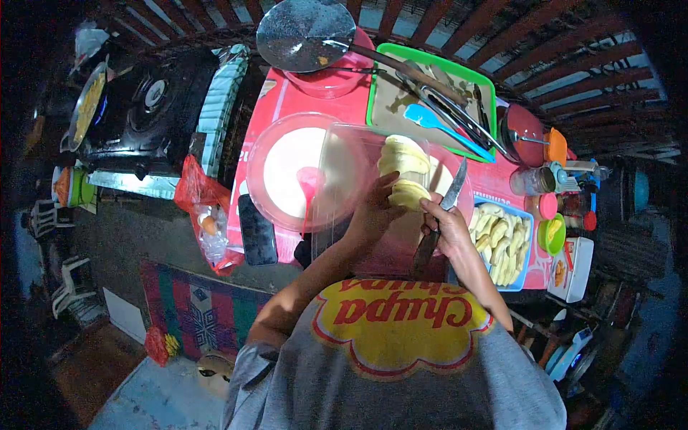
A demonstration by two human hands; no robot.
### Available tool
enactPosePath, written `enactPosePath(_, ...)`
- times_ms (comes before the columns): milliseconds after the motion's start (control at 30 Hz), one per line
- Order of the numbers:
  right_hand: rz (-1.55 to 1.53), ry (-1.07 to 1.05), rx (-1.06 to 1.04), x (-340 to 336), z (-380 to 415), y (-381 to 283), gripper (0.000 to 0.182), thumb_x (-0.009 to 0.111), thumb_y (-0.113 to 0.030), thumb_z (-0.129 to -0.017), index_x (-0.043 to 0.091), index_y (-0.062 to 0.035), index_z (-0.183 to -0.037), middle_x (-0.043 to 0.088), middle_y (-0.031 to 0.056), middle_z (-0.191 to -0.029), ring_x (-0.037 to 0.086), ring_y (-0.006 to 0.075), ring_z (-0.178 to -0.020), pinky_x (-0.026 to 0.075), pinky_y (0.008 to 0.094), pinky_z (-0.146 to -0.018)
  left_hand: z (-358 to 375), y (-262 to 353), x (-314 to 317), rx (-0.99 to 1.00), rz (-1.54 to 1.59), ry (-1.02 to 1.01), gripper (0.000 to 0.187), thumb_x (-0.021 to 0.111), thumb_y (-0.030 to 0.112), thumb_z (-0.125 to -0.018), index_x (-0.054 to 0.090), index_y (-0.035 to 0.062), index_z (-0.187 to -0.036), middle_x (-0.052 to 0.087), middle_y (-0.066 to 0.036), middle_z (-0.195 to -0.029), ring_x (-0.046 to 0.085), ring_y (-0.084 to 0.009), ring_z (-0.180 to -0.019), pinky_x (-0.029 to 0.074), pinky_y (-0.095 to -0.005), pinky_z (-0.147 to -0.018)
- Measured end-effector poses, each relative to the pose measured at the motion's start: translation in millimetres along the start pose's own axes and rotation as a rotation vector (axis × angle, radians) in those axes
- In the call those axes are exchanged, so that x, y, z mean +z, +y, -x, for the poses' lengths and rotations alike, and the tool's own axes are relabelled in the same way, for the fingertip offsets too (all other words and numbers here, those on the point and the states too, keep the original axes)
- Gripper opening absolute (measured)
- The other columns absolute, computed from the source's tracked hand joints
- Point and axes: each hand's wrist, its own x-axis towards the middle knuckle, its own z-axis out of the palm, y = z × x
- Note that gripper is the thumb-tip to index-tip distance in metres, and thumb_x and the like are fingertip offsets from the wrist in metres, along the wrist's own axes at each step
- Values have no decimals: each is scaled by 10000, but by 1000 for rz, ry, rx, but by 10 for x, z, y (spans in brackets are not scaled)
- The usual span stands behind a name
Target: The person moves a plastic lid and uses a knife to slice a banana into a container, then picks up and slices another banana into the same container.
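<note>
My right hand (450, 228) is closed around a knife (453, 188), its blade pointing up and away from me. The thumb and fingertips of that hand are at the edge of a fanned bunch of banana slices (408, 195). My left hand (374, 204) grips the other side of this bunch, its fingers partly hidden. Just beyond lie more pale yellow banana slices (405, 154) on a clear plastic tray (342, 154). To the left, a clear bowl (259, 175) holds white batter and a pink ladle (308, 188). Several peeled bananas fill a blue tray (529, 247) on the right.
A green-rimmed tray (372, 100) holds tongs and a blue spatula (437, 125). A wok (304, 36) rests at the back. A phone (258, 229) and red plastic bag (192, 188) are left. Jars (530, 181) stand right. A pan (87, 107) sits on the stove (168, 115).
</note>
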Motion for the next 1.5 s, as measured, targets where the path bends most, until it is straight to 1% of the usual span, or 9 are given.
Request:
enactPosePath(167, 55, 60, 5, -98, -139, 81, 113, 606, -102, -714, 529, -77, -793, 458, -42, -597, 331, 49, -408, 312, 218, -399, -24, -204, -53, 179, -120, 123, 508, 511, -100, -669, 367, 33, -1138, 454, -135, -1078, 439, -232, -1023, 387, -310, -842)
enactPosePath(233, 243, 54, -38, -116, -186, 86, 130, 612, -106, -713, 539, -54, -807, 491, -30, -633, 399, 55, -471, 350, 224, -455, 58, -71, -51, 404, -915, 211, 450, 515, -43, -656, 417, 29, -1088, 451, -147, -1049, 436, -292, -989, 381, -367, -823)
enactPosePath(433, 747, 246, -377, -125, -281, 159, 260, 636, -176, -679, 551, -4, -855, 534, 60, -655, 541, 188, -656, 422, 293, -606, 170, -188, -61, 618, -1605, 23, 352, 483, 73, -673, 457, 43, -1022, 454, -146, -973, 421, -301, -890, 341, -414, -762)
enactPosePath(600, 1089, 238, -543, -209, -278, 126, 421, 637, -181, -638, 450, -29, -982, 465, 186, -946, 453, 337, -884, 382, 373, -744, 227, -232, 0, 587, -1666, -17, 375, 489, 77, -666, 448, 55, -1038, 428, -147, -1026, 398, -320, -911, 324, -437, -770)
enactPosePath(800, 868, 389, -455, -829, 309, -42, 232, 506, -138, -708, 518, -20, -908, 545, 179, -843, 536, 294, -775, 415, 355, -689, 298, -213, 86, 416, -1666, 55, 454, 540, 138, -672, 422, 92, -1108, 389, -160, -1100, 349, -338, -1012, 274, -445, -869)
enactPosePath(967, 1059, 751, -198, -1844, 523, 3, 169, 519, -191, -720, 583, -56, -799, 588, 134, -700, 579, 242, -658, 440, 314, -568, 256, -233, 28, 593, -1682, 23, 437, 558, 141, -675, 431, 91, -1090, 372, -165, -1108, 346, -324, -1027, 265, -430, -878)
enactPosePath(1100, 1433, 675, -407, -2104, 113, -10, 205, 523, -170, -715, 579, -65, -882, 580, 135, -689, 561, 296, -674, 430, 360, -592, 184, -171, 191, 788, -1397, 100, 392, 565, 83, -675, 455, 91, -1051, 406, -146, -1084, 384, -311, -998, 278, -405, -861)
enactPosePath(1233, 1625, 579, -277, -1895, -235, -288, 324, 562, -163, -674, 516, -68, -980, 529, 157, -950, 540, 301, -821, 441, 376, -668, 200, -122, 331, 649, -1184, 38, 329, 558, 31, -679, 498, 88, -997, 527, -103, -904, 489, -263, -870, 333, -364, -816)
enactPosePath(1500, 1897, 357, -315, -1861, -341, -274, 413, 556, -142, -627, 460, -88, -1025, 501, 140, -1004, 556, 270, -835, 457, 371, -684, 340, -118, 431, 478, -1144, 43, 206, 527, 28, -717, 550, 58, -919, 560, -112, -882, 533, -254, -838, 407, -320, -748)
